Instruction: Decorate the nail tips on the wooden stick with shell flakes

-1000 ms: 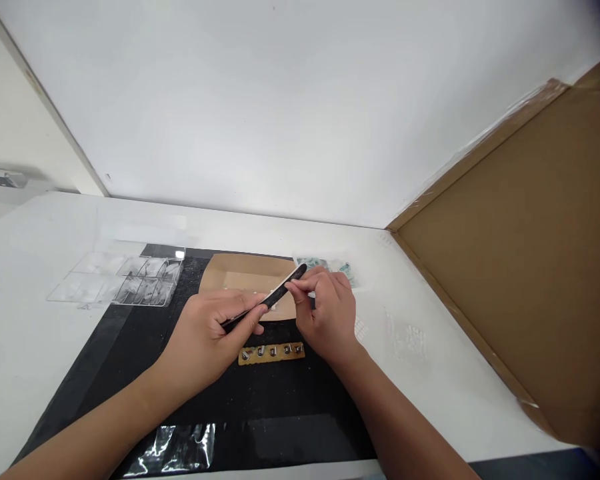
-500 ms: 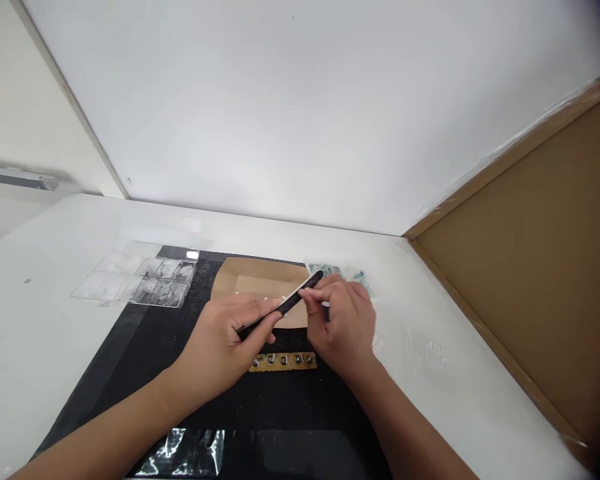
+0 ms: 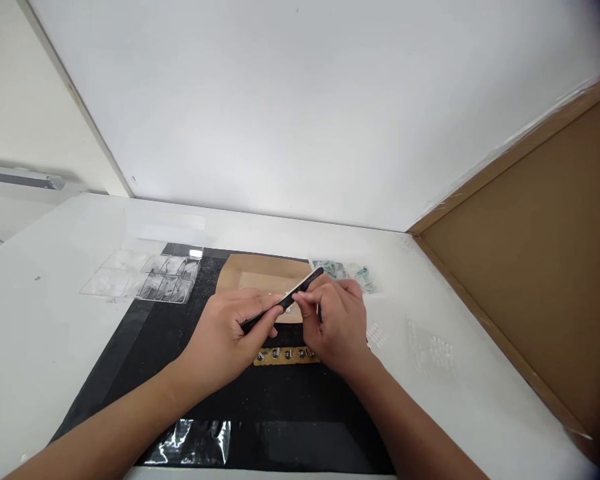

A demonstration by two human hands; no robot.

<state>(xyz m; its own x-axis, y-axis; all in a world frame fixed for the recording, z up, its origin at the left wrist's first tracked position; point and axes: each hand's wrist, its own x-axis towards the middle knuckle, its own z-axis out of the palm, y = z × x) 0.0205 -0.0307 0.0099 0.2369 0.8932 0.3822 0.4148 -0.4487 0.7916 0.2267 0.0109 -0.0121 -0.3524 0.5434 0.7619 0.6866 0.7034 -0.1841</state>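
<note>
Above the brown tray (image 3: 230, 276), left hand (image 3: 229, 331) grips black strip (image 3: 307, 279); right fingers' hold: I can't tell.

On the tabletop (image 3: 20, 333), a mat (image 3: 180, 393) spreads across the lower centre of the frame. A compartment box (image 3: 167, 280) sits at its upper-left edge, partly over it. A tray (image 3: 237, 273) lies on its upper middle, a strip (image 3: 280, 361) just below that. A packet (image 3: 347, 272) lies right of the tray, a clear sheet (image 3: 433, 353) farther right.
</note>
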